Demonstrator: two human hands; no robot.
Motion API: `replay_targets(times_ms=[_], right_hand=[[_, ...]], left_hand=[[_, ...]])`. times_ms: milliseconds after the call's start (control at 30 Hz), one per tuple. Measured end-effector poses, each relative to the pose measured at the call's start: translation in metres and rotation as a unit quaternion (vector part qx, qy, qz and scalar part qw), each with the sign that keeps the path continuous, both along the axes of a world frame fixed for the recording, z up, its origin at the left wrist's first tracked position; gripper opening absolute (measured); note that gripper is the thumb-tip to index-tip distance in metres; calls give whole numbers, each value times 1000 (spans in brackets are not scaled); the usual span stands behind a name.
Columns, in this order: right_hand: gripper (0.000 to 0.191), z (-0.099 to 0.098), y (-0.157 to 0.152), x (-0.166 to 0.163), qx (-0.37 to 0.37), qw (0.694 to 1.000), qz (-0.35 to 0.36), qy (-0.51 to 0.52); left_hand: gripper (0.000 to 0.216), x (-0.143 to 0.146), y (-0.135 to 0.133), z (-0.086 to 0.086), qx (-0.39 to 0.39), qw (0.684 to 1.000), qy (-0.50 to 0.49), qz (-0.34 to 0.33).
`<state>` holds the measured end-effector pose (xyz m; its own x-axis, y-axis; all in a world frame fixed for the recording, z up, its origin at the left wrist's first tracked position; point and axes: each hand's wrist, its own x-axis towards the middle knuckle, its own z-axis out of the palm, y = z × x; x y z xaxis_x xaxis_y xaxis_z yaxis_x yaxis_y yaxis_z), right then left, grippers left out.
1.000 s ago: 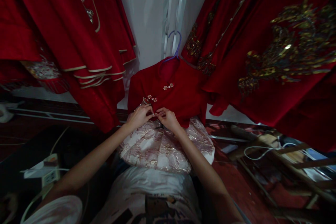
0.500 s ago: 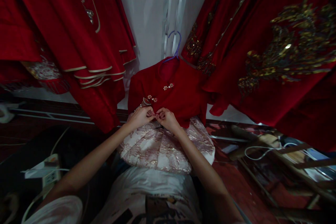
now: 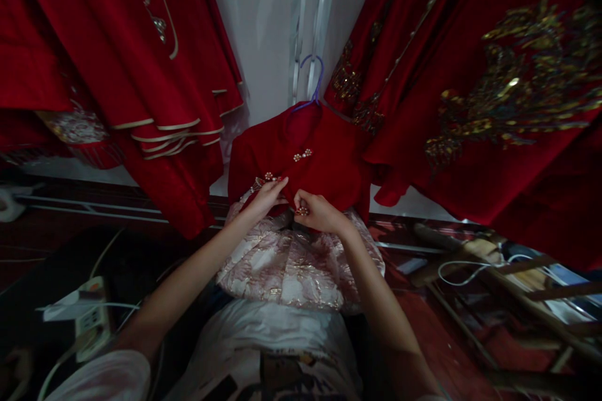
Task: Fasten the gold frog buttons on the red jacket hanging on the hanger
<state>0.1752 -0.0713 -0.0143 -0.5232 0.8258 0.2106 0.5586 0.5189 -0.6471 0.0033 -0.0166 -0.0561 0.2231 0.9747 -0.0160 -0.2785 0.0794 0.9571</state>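
Left hand (image 3: 267, 198) lay partly open at the front of the red jacket (image 3: 336, 156), and from my remote seat I could not tell whether it had cloth pinched; right hand (image 3: 322, 212) was curled nearly closed, and yes, it had a beaded ornament (image 3: 302, 211) at its bent fingertips! And the jacket? Straight ahead of both hands, its lower front right at the fingers, its neck and shoulders rising beyond them to a purple hanger (image 3: 319, 81). What a look, I noted: deep red, a rounded opening at the neck, one pearly clasp (image 3: 303, 155) slanting across the upper chest and a flowery bead cluster (image 3: 268, 176) touching the left hand's upper side. Below the red spread pale brocade (image 3: 291, 269), creased, with glints of gold.
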Motion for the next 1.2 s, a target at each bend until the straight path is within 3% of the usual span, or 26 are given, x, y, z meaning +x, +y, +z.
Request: replay_targets(times_ms=[233,333,400,467,567,667,767,867,967,1100,1200], right_hand=[[18,13,-7,7,0,1000,1,-8],[18,15,-8,9,-3,1000,11,-14],[17,16,-9,10,-4,1000,12,-15],[18,18,-10,11,-2,1000,8,-15],[18,21,-12,12,2,1000,5,-16],[18,22,-13,12,4,1000,11,-22],[18,21,-13,10,0,999,17,-31],[18,19,-14,7,-4,999,20,-40],[17,16,-15,3,-4,999,23,-43],[17,14,-15,-2,-17,999,26,-40],[18,14,-15,-3,-21,999,26,-38]], left_hand=[[47,1,11,3,5,997,-20,76],[54,-9,15,3,24,984,142,100],[56,-18,17,4,92,936,307,145],[53,-27,17,8,178,863,424,210],[33,-36,15,18,306,777,483,265],[26,-36,13,30,420,729,499,205],[32,-29,12,37,460,709,527,88],[38,-18,15,38,440,729,525,-4],[37,-4,21,39,383,800,460,-45],[32,21,36,48,326,899,290,-25],[23,37,46,56,236,955,181,11]])
